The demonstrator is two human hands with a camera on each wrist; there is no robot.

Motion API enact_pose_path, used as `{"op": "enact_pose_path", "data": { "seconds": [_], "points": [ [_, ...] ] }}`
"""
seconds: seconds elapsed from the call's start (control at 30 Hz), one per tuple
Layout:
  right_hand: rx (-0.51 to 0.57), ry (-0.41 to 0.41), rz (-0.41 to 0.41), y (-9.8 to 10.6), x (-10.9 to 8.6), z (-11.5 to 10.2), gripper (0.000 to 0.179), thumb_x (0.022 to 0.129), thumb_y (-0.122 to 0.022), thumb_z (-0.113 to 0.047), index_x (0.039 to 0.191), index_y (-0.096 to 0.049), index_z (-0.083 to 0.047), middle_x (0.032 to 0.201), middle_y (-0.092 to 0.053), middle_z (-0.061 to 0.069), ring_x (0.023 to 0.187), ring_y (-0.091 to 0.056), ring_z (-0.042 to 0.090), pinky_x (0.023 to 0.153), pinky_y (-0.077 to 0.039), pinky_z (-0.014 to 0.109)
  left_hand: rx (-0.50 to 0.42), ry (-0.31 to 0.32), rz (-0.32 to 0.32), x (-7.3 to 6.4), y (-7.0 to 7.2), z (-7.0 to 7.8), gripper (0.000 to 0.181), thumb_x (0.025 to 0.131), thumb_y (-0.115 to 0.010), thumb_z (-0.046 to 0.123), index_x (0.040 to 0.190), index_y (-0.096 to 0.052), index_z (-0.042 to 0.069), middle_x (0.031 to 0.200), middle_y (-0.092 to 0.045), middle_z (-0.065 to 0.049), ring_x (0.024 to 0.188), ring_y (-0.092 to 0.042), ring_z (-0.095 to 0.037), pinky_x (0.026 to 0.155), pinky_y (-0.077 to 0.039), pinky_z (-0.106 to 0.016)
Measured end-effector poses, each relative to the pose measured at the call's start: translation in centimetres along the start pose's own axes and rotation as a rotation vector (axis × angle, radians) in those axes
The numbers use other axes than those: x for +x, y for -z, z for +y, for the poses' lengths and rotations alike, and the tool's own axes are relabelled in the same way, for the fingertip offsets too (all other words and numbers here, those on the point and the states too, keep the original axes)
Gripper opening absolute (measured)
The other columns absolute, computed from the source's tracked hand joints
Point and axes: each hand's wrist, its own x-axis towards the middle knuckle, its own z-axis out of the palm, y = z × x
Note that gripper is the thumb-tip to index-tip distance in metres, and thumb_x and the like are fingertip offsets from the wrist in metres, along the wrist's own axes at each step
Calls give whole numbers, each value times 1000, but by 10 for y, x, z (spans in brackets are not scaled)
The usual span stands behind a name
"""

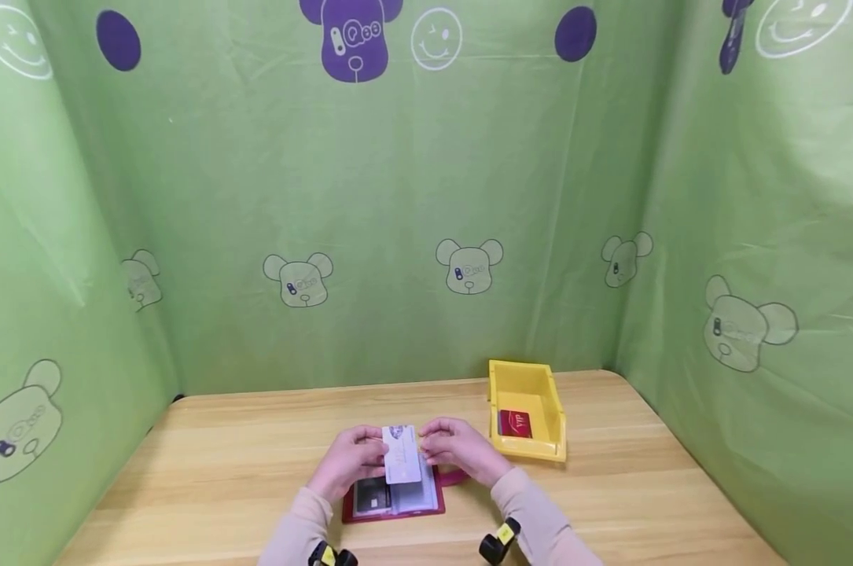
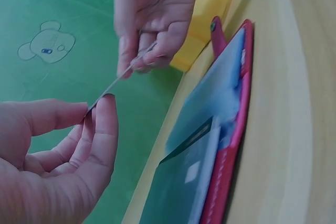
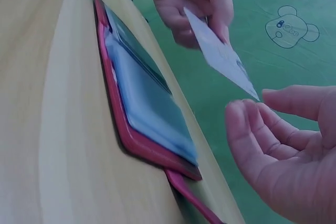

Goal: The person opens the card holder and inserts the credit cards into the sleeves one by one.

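Note:
A white card with a dark printed emblem stands raised over an open red card holder. My left hand pinches the card's left edge between thumb and fingers. At the card's opposite side is my right hand, its fingers loosely bent; in the right wrist view the card's corner reaches the space by the thumb and fingertips, and any contact is unclear. The holder lies flat with clear plastic sleeves; a dark card sits in its left sleeve. Its strap sticks out to the right.
A yellow bin stands at the back right of the wooden table, with a red card inside. Green curtains with bear prints surround the table's back and sides.

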Motion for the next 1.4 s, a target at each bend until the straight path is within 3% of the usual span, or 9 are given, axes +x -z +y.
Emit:
{"op": "enact_pose_path", "data": {
  "seconds": [0.2,0.4,0.6,1.03,1.4],
  "points": [
    [-263,59,36,10,-4,0,44,84,-68,-4,123,-54,12,115,-61,31,96,-65,24,90,-58,44,33,13,-36,-1,13,6,45,86,-60,0,127,-47,-10,95,-66,-11,76,-64,-16,75,-63,-31],
    [-650,38,-81,14,-12,-2,74,75,-79,-16,138,-48,5,141,-51,25,133,-45,44,113,-33,62,62,28,-87,-5,32,12,50,84,-60,-5,131,-43,-9,93,-63,-12,74,-64,-16,70,-62,-29],
    [-842,24,-159,8,-15,1,91,67,-83,-16,144,-39,6,150,-40,26,140,-36,46,117,-26,62,133,66,-105,-9,44,12,48,82,-62,-8,127,-44,-9,94,-64,-16,72,-65,-19,69,-62,-29],
    [-975,-5,-153,1,-16,4,90,64,-83,-16,143,-43,3,153,-36,24,140,-36,43,117,-30,58,212,121,-92,-7,39,1,44,79,-63,-11,119,-46,-11,95,-67,-23,67,-66,-19,66,-63,-29],
    [-983,-31,-162,0,-16,3,85,69,-83,-17,143,-44,1,154,-37,21,141,-36,41,117,-32,56,235,139,-60,-6,34,-4,43,79,-64,-11,118,-47,-10,93,-67,-23,65,-65,-19,64,-62,-29]
  ]
}}
